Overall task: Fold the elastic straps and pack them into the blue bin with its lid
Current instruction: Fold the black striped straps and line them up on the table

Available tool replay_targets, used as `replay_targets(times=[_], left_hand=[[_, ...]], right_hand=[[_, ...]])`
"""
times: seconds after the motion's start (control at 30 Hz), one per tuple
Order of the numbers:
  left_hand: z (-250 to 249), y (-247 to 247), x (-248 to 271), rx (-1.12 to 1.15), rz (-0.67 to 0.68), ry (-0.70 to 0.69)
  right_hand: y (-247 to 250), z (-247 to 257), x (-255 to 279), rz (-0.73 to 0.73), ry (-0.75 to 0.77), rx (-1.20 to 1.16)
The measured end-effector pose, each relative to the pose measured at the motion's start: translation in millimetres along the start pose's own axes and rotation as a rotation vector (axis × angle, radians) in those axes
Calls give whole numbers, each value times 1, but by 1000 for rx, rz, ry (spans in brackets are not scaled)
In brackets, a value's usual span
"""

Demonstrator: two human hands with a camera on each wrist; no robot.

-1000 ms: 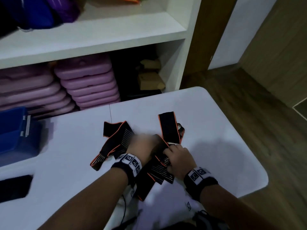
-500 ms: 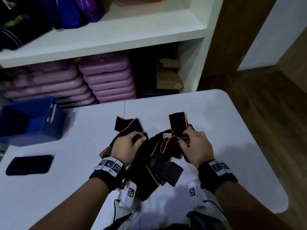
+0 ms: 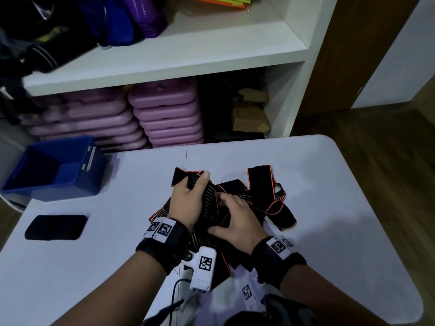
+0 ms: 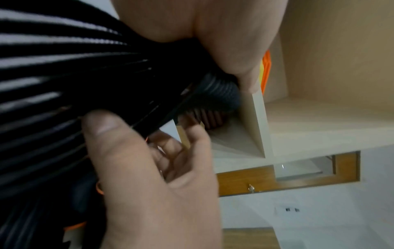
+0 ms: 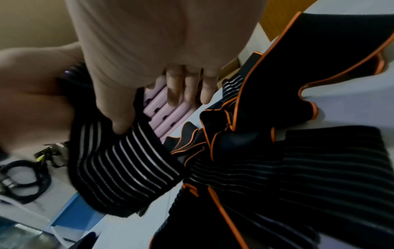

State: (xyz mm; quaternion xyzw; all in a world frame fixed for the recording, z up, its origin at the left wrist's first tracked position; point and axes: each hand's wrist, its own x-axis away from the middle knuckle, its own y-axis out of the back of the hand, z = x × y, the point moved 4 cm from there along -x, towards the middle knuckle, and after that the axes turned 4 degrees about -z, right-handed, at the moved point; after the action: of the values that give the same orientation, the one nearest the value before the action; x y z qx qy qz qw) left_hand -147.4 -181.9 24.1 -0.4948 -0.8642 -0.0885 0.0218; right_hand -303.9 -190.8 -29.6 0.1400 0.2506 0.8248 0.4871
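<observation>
On the white table (image 3: 317,184), both hands' grip holds tangled elastic straps (image 3: 263,201) — blue bin (image 3: 77,184) well left.

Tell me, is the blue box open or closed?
Open. The blue bin has no lid on top, and you can look down at its bare floor inside.

No readable text, only square coded markers on the wrist bands (image 3: 162,229), no words or numbers

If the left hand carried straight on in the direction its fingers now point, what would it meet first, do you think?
The left hand, gripping the striped strap, points away across the table. Past the strap's black end only bare tabletop shows, so the stacked purple cases under the shelf would probably come first, though depth is unclear.
</observation>
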Motion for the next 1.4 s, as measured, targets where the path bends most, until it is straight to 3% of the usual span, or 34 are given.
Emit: replay_targets(times=[0.07,0.23,0.3,0.4,0.47,0.6,0.67,0.73,0.83,0.9,1.13,1.27,1.4], left_hand=[[3,2,-1,56,-3,61],[15,3,1,228,-30,287],[24,2,3,231,-24,349],[36,1,11,147,-15,333],[42,1,17,121,-13,323],[59,-7,26,407,36,514],[58,-13,31,516,99,591],[59,-20,33,548,162,587],[62,-20,36,537,225,549],[66,-14,37,479,242,542],[72,3,40,-155,465,365],[59,5,34,27,308,337],[71,12,18,-24,203,307]], right_hand=[[0,-13,-4,17,-92,-131],[-14,-27,-2,198,-508,-928],[-13,-25,4,216,-637,-1092],[-8,-37,3,34,-685,-1127],[0,-40,1,11,-672,-1044],[-7,-41,11,269,-835,-832],[-18,-41,14,389,-899,-902],[-23,-37,9,389,-872,-1080],[-8,-37,-7,103,-791,-1238],[6,-42,-17,-27,-717,-1177],[21,-35,-25,-103,-548,-867],[13,-29,-19,-85,-417,-625],[19,-32,-1,-24,-287,-341]])
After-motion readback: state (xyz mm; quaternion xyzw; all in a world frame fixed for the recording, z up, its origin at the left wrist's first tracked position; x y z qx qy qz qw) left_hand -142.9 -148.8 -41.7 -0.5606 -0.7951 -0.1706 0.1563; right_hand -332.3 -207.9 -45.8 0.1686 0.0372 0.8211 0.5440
